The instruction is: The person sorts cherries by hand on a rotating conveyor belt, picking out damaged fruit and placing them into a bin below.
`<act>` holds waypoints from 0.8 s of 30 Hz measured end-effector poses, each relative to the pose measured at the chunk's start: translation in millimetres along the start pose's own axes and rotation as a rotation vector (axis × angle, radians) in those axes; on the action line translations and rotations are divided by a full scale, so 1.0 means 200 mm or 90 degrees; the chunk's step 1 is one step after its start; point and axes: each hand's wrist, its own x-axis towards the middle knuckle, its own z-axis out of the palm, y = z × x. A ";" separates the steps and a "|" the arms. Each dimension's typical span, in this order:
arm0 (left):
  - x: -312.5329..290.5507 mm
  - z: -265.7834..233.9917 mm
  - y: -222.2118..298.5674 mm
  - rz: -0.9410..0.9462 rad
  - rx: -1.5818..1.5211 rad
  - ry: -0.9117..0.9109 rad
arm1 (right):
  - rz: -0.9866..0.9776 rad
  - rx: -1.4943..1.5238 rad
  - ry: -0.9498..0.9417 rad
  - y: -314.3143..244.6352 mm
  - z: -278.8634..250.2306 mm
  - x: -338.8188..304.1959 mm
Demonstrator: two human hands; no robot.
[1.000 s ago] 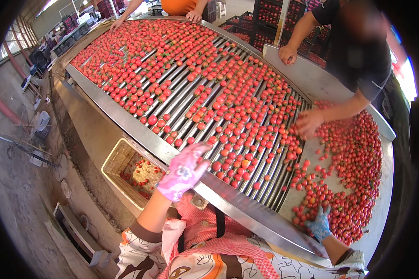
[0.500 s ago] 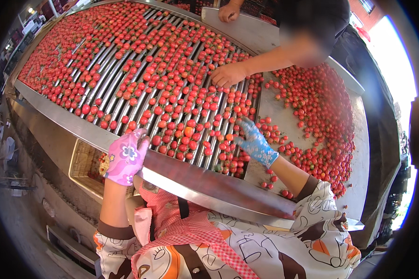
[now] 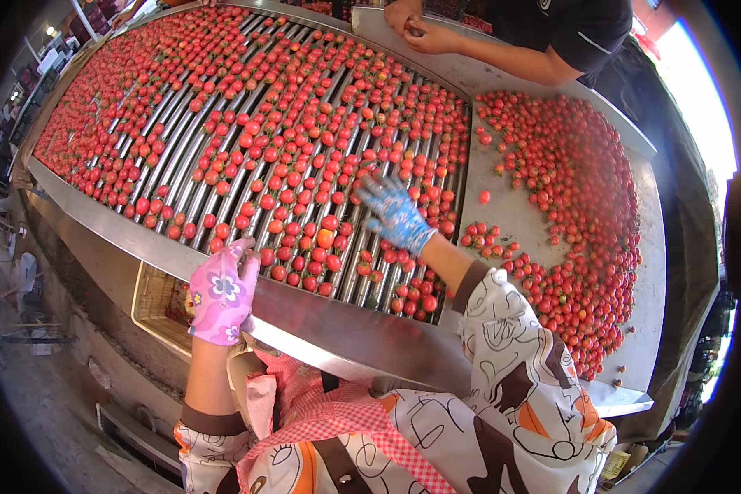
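Observation:
My right hand (image 3: 397, 216), in a blue flower-printed glove, reaches over the roller conveyor (image 3: 166, 165). Its fingers are spread and touch or hover just above the small red tomatoes (image 3: 295, 177) there; it holds none that I can see. An orange-tinged tomato (image 3: 325, 238) lies among the red ones, left of that hand. At the conveyor's near metal rim (image 3: 152, 247) is my left hand (image 3: 222, 295), in a pink flowered glove. Its fingers are curled in toward the thumb beside the nearest tomatoes, and what they may hold is hidden.
Right of the rollers, a metal tray (image 3: 510, 218) carries a large heap of tomatoes (image 3: 589, 247). Across the conveyor stands another person, whose hands (image 3: 420, 31) are close together above the far edge. Below the near rim, by my left hand, is a yellowish crate (image 3: 152, 300).
My right hand has moved left and away from me, from the conveyor's right end onto the rollers. The other person's hand has drawn back from the tomatoes. My left hand stays by the rim.

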 end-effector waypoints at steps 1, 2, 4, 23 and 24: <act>0.00 0.02 0.01 0.002 -0.002 -0.003 | 0.085 -0.009 0.049 0.09 0.02 0.03; 0.02 0.08 0.03 0.009 -0.014 -0.011 | 0.178 -0.026 0.092 0.20 0.06 0.02; 0.01 0.02 0.06 -0.017 -0.019 -0.014 | 0.236 -0.079 0.269 0.23 0.11 0.11; -0.02 0.11 0.15 0.002 -0.044 -0.041 | 0.257 0.786 0.085 -0.17 -0.12 0.26; -0.01 0.10 0.17 0.015 -0.059 -0.057 | 0.291 0.838 0.012 -0.33 -0.15 0.23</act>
